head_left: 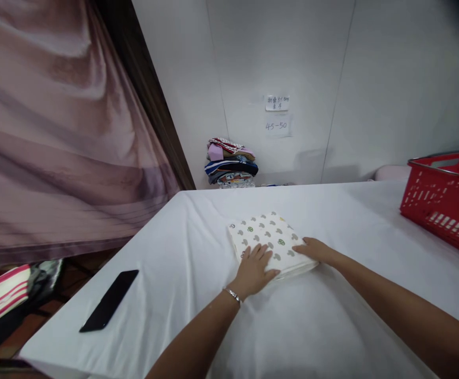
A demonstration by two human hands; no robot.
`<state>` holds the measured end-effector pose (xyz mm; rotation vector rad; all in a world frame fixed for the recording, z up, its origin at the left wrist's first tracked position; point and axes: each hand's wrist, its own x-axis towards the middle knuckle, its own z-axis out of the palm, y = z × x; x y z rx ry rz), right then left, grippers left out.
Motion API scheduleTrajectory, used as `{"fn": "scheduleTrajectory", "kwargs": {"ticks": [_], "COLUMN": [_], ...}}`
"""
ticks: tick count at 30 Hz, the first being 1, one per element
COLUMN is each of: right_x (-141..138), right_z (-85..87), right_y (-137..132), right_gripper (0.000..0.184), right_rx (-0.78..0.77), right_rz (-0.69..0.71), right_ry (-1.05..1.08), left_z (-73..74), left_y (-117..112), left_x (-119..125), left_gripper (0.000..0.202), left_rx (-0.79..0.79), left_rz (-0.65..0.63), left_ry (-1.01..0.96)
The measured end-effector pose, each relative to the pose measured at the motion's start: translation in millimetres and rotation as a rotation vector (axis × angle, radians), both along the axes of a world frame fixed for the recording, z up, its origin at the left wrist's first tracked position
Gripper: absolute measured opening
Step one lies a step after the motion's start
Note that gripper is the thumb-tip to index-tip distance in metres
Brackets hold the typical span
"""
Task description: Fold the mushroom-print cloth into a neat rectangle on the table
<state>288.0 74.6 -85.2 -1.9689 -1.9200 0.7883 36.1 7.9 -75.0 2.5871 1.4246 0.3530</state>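
A folded white cloth [261,231] printed with grey mushroom shapes and a few green and yellow motifs lies on the white-covered table [166,252]. My left hand [253,269] rests flat on its near left part, fingers spread, a silver bracelet at the wrist. At the right edge of the cloth, my right hand [315,250] has its thumb side on top. Its other fingers are partly hidden at that edge, which it appears to grip. Layers show along the near side of the cloth.
A black phone-like slab [109,301] lies at the table's left. On the right stands a red plastic basket [446,202] with a metal handle. Stacked folded fabrics [231,164] sit beyond the far edge, by the wall. A pink curtain [63,131] hangs at left.
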Motion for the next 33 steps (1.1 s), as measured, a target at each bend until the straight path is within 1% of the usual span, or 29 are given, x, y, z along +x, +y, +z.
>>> {"fn": "scheduleTrajectory", "kwargs": {"ticks": [3, 5, 8, 12, 15, 17, 20, 24, 26, 29, 33], "right_x": [3.1, 3.7, 0.1, -7.5, -9.9, -9.6, -7.3, -2.7, -1.0, 0.2, 0.3], "right_z": [0.7, 2.5, 5.6, 5.6, 1.0, -3.9, -12.5, -19.3, -19.5, -17.0, -12.3], "right_y": [-26.4, -44.2, -65.1, -81.5, -89.6, -93.9, -98.0, -99.5, -99.7, -100.2, -101.1], "right_gripper": [0.057, 0.055, 0.045, 0.037, 0.035, 0.035, 0.032, 0.032, 0.033, 0.033, 0.025], "right_rx": [-0.272, -0.342, -0.326, -0.283, -0.254, -0.243, -0.218, -0.201, -0.207, -0.219, -0.229], "right_rz": [-0.061, -0.091, -0.116, -0.144, -0.158, -0.167, -0.173, -0.094, -0.061, -0.056, -0.064], "right_ry": [0.317, 0.467, 0.635, 0.842, 1.011, 1.111, 1.238, 1.334, 1.360, 1.376, 1.375], "left_z": [6.6, 10.7, 10.8, -0.7, -10.9, -15.2, -17.4, -14.2, -10.8, -5.2, -2.7], "left_y": [-4.9, -10.6, -26.0, -44.1, -46.8, -45.2, -42.3, -40.2, -39.2, -37.2, -36.3], "left_x": [-12.8, -13.9, 1.6, 39.8, 62.8, 71.5, 76.3, 74.6, 72.8, 71.3, 72.8], "left_gripper": [0.051, 0.049, 0.054, 0.071, 0.075, 0.074, 0.072, 0.066, 0.062, 0.057, 0.055], "left_rx": [-0.025, -0.046, -0.060, 0.011, 0.084, 0.120, 0.144, 0.107, 0.072, 0.024, 0.017], "left_rz": [-0.016, -0.006, -0.006, -0.054, -0.058, -0.048, -0.023, -0.005, -0.002, -0.004, 0.002], "left_ry": [0.025, 0.024, -0.009, -0.034, -0.029, -0.027, -0.023, -0.030, -0.050, -0.094, -0.123]}}
